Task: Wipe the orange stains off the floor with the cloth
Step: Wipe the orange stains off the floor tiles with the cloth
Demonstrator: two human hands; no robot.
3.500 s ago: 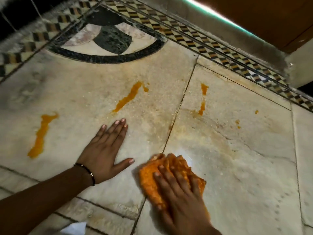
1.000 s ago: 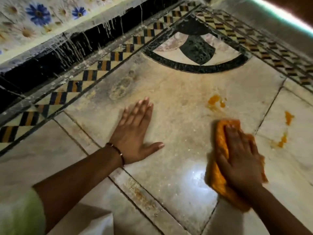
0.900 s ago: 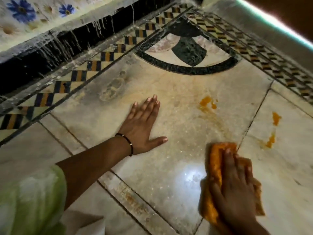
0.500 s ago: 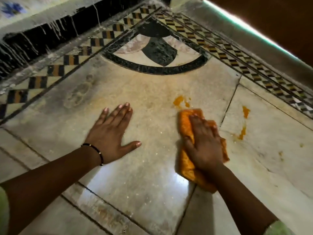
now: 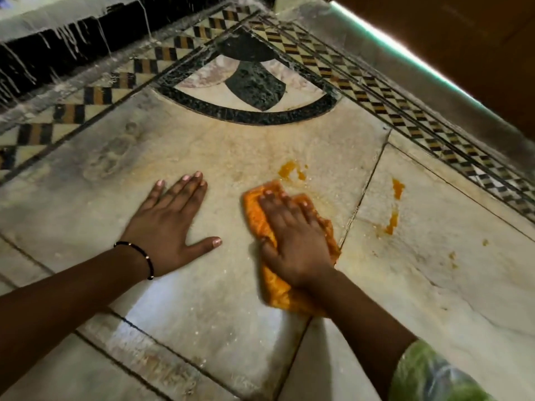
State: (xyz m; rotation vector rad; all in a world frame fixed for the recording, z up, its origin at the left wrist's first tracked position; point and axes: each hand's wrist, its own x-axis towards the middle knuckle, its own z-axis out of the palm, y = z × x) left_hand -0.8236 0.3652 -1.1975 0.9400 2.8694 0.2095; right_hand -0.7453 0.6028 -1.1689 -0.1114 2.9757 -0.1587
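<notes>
Orange crumpled cloth [image 5: 262, 218] pressed flat under open right hand [image 5: 292, 235], mid-wipe on pale marble floor [image 5: 220, 314]; left hand [image 5: 170, 224] spread, bracing. Next: forward onto nearby orange stain [image 5: 286, 169].

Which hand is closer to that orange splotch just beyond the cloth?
The right hand. It presses the cloth flat, fingertips just short of the orange splotch. The left hand lies flat on the floor, farther off to the left.
</notes>
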